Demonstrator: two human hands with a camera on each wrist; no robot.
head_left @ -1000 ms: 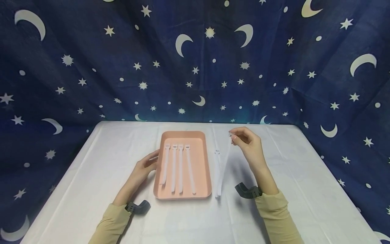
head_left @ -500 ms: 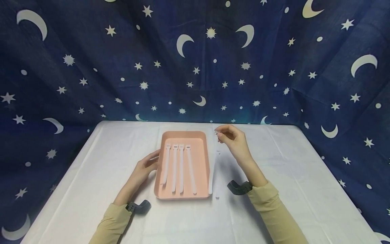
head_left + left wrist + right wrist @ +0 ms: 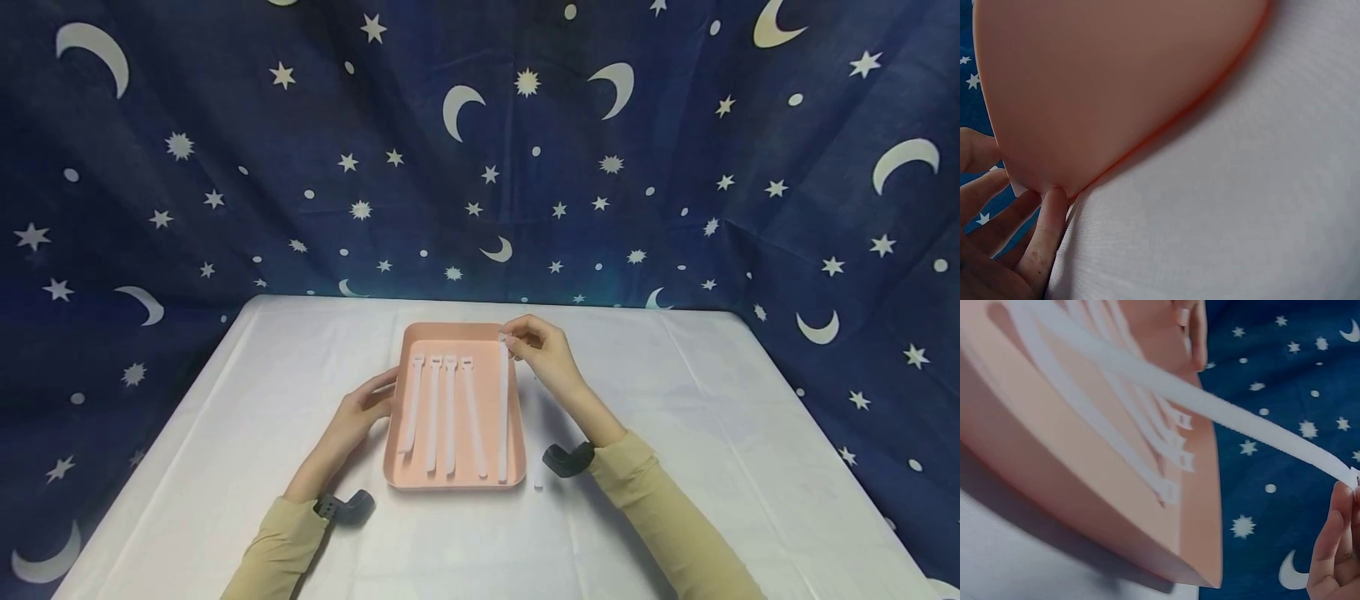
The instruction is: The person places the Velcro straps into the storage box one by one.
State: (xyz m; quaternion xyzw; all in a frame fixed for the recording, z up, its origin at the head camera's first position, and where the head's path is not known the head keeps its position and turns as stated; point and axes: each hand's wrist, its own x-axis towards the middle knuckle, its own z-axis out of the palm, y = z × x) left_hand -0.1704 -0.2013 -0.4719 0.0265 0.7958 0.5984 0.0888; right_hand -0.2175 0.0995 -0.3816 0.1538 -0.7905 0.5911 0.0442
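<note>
My right hand pinches the slotted head of a long white cable tie between thumb and fingertips. The tie hangs over the right side of a shallow pink tray. In the right wrist view its strap runs slanting from the fingertips across the tray. Several similar white ties lie lengthwise inside, heads toward the far end. Along the tray's left wall rests my left hand, its fingertips touching the outside of the wall, as the left wrist view shows. Right of the tray, the end of another white tie shows on the table.
A white cloth covers the table under the tray. Behind it hangs a dark blue curtain with moons and stars. Dark cameras are strapped on both wrists.
My right hand has carried the white cable tie leftward, from above the table to over the tray's right side. My left hand stays at the tray's left wall.
</note>
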